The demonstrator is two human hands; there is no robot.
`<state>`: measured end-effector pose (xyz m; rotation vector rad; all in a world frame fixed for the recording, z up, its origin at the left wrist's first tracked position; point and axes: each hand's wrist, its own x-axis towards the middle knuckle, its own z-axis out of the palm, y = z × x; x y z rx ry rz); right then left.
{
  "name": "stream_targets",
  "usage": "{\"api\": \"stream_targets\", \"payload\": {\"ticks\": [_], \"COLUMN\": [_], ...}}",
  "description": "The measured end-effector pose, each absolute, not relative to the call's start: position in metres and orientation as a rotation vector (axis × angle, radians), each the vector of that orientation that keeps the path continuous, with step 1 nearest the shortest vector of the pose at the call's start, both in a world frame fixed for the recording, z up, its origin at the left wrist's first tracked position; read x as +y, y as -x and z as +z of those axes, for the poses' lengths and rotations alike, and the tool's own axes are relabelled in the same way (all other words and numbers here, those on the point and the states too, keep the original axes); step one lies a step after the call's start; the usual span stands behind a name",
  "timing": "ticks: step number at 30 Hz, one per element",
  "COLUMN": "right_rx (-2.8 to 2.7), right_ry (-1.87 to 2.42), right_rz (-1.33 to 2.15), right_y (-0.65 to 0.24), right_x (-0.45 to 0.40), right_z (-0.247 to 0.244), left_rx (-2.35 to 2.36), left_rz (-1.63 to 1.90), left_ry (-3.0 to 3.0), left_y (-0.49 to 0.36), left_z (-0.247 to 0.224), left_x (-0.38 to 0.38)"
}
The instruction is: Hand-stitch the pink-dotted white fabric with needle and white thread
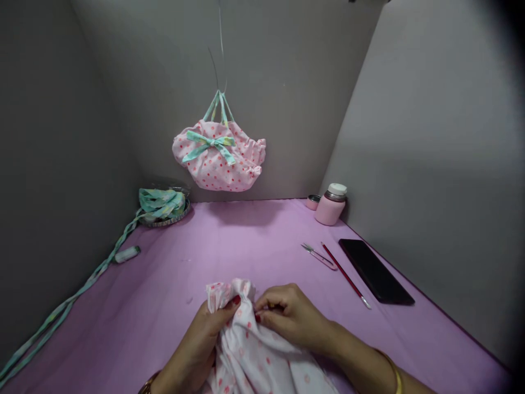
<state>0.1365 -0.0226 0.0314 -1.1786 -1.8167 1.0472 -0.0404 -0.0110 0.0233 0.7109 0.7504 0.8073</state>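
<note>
Low in the middle of the head view is a white, red-dotted gathered cloth point(260, 353), its ruffled top edge bunched upward. My left hand point(200, 334) is closed on its left side, with the thumb pressed over the gathers. On the other side my right hand point(293, 317) pinches at the edge of the gathers, fingertips together. Whether a needle or thread is also between those fingertips is too small to see. The lower part of the cloth runs out of the bottom of the view.
A dotted pink garment point(221, 178) with green straps hangs at the back wall. Green fabric strips point(162, 203) trail from a tray at left, beside a small tube point(126, 254). At right are thread snips point(320, 257), a red pencil point(346, 275), a black phone point(375, 271) and a pink jar point(330, 210).
</note>
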Motion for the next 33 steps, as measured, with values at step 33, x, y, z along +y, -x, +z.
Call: {"api": "stream_targets", "payload": {"ticks": [33], "right_rx": [-1.563], "right_ry": [1.173], "right_rz": [1.38], "right_y": [-0.164], "right_x": [-0.017], "right_z": [0.033], "left_rx": [0.76], "left_rz": [0.823], "left_ry": [-0.678], "left_y": [0.035], "left_z": [0.027], "left_x": [-0.014]}}
